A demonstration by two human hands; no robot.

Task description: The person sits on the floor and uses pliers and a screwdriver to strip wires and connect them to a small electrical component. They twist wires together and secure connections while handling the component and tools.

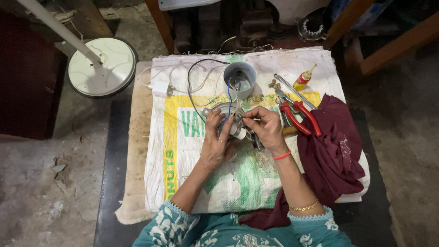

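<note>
My left hand grips a small round metal motor part with a white cylinder on it, held over a printed white sack. My right hand pinches the wires at the same part, fingertips touching the left hand's; a dark tool handle sticks out below it. Blue and white wires run from the part up into a grey plastic cup-shaped housing standing just beyond my hands.
Red-handled pliers, a metal rod and a small yellow bottle lie to the right. A maroon cloth covers the right edge. A white plug with cord lies at left. A round white stand base sits on the floor.
</note>
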